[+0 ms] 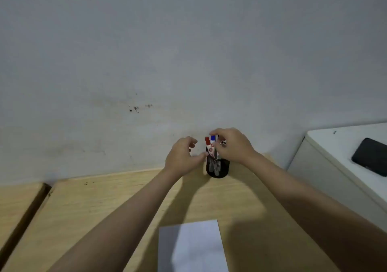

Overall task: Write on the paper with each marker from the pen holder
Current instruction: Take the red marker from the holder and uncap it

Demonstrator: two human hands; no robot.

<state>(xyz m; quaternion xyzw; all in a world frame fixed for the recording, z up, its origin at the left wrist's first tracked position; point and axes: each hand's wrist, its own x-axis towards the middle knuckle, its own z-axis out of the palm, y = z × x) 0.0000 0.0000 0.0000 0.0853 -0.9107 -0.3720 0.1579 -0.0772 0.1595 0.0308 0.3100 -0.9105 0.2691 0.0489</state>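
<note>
A black mesh pen holder [219, 170] stands at the back of the wooden table against the wall. A red-capped marker [209, 144] and a blue-capped marker [213, 138] stick up out of it. My right hand [232, 146] is over the holder with its fingers pinched around a marker top beside the blue cap; which marker it is stays hidden. My left hand [183, 156] is just left of the holder, fingers curled and apart, thumb tip touching the rim. A white sheet of paper [194, 248] lies near the front edge.
The wooden table [94, 209] has a gap on the left beside a second tabletop [16, 204]. A white cabinet [335, 167] stands at the right with a black phone [371, 156] on top. A grey wall [188, 52] rises right behind the holder.
</note>
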